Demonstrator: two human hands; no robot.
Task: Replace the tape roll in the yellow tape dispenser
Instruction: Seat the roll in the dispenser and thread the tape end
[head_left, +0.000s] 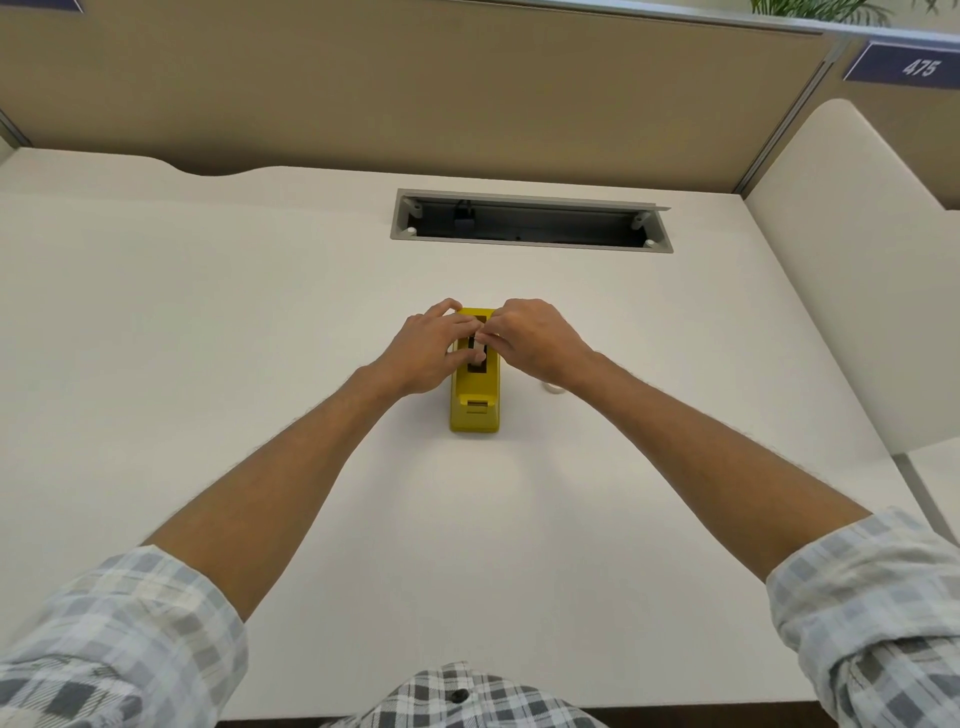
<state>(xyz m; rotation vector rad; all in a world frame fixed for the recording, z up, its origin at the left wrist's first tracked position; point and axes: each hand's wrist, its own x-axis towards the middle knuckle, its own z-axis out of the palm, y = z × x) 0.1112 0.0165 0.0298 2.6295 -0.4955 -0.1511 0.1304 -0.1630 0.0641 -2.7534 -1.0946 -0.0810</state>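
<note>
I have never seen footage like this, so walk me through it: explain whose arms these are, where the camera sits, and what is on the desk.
There is one picture, taken by a wide-angle camera worn on a person's head, looking down at their own arms in rolled plaid sleeves. No machine is involved. The left hand and right hand meet over a yellow tape dispenser standing on a white desk, fingers working at its dark top slot. What exactly they pinch is too small to tell. A small pale object peeks out beside the right wrist. Farther back, an open cable tray is sunk into the desk.
</note>
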